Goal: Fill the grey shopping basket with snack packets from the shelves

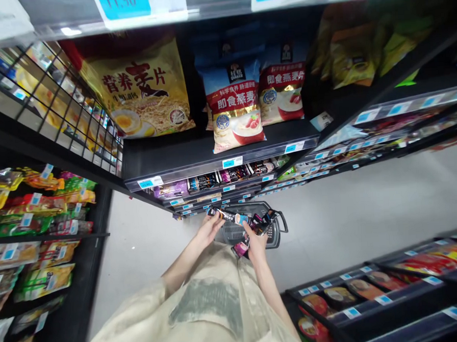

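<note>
left hand [209, 227] fingers closed on end of long dark snack packet [226, 215], held level above grey shopping basket [272, 235] on pale floor [349, 215]. right hand [256, 242] clamped on bundle of small dark packets [256, 221], one purple packet [242, 248] hanging below palm. both hands close together, packets nearly touching. basket stands just in front of low shelf rack [197, 157]. oat bags [235, 107] upright on shelf above. yellow cereal bag [143, 88] beside them, left.

snack packets [242, 220] | small, dark, glossy | fanned out level | above grey basket [274, 235]
</note>
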Demonstrator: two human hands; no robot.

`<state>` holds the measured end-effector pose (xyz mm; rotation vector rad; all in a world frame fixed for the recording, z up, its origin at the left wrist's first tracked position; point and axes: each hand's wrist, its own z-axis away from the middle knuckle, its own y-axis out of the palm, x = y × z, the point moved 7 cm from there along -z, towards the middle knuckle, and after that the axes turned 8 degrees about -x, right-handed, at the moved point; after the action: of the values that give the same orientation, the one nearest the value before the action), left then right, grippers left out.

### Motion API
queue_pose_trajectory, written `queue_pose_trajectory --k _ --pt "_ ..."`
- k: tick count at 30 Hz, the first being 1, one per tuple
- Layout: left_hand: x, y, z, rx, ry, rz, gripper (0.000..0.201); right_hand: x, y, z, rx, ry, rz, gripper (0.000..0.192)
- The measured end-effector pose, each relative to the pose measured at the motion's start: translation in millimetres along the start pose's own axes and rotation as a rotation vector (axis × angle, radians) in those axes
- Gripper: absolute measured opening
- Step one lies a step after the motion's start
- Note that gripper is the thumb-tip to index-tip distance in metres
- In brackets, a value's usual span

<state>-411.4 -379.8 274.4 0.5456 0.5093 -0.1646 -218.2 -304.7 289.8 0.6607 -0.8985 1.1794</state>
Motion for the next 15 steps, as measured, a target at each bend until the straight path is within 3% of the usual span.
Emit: queue_pose_trajectory --k 3,7,11,15 --pt "7 18.2 -2 0.088 -0.002 0.013 0.032 -1 3 4 0.005 -0.001 -0.010 0.057" --pt "-4 11.8 -20 0.006 0.052 -0.076 0.036 -5 -4 7 -0.027 -0.011 -0.068 0.051" --pt "-66 5.5 -51 -0.043 0.352 -0.478 0.028 -15 -26 3 -0.045 -0.007 -0.075 0.049" --pt "-139 27.0 -88 -0.059 0.520 -0.712 0.027 -26 -64 -6 -0.117 -0.025 -0.064 0.051"
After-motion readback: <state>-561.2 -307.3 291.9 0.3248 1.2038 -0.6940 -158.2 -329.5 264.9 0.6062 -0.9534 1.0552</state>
